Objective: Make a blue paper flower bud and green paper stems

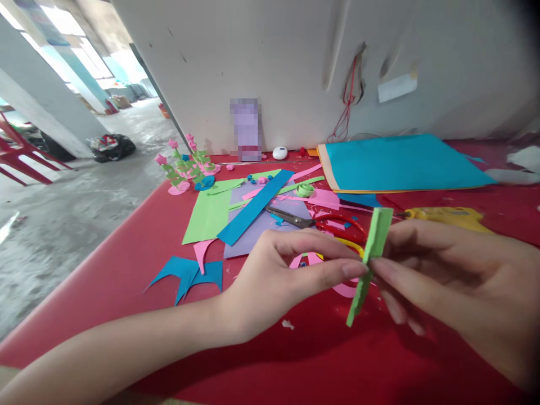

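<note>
Between my two hands is a folded green paper strip (378, 230), tilted, its top edge higher and to the right. My left hand (295, 270) pinches it from the left at its middle with thumb and index finger. From the right, my right hand (442, 275) grips the same spot, thumb in front and fingers partly hidden behind. Just beyond the hands lie scissors (295, 218) with red handles, partly covered by my left hand. A yellow glue gun (447, 216) rests behind my right hand, which hides part of it.
A blue paper strip (255, 208) lies across green (206, 216) and purple sheets. Blue offcuts (185, 275) are at the left. Small paper flowers (179, 169) stand at the table's left edge. Blue sheets (396, 163) are stacked at the back right, near a white case (279, 152).
</note>
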The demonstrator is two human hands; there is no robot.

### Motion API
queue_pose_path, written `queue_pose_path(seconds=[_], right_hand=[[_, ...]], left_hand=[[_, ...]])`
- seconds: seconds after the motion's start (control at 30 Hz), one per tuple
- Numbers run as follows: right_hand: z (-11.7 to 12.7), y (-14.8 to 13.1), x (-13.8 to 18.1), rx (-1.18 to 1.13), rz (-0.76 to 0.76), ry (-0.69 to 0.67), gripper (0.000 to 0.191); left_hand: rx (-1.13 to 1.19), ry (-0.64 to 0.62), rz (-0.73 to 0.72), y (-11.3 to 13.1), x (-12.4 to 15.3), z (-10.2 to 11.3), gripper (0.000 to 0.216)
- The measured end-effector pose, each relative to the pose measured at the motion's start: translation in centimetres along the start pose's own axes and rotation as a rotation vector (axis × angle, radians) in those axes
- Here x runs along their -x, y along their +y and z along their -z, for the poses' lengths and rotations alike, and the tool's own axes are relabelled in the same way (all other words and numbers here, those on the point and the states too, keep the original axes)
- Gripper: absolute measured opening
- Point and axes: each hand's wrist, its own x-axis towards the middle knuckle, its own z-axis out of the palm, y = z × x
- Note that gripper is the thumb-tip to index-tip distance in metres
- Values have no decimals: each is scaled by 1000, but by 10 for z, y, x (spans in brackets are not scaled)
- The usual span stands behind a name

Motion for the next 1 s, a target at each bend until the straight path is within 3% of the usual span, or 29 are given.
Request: queue_pose_path(seconds=[0.17,0.4,1.0], right_hand=[[2,3,-2,79,108,-14,3],[0,-4,1,16,36,-26,9],[4,4,-4,-2,57,-78,2]], left_hand=[[17,28,-30,0,0,0,7],[63,13,-9,-3,0,-1,6],[48,16,-30,-6,0,0,5]])
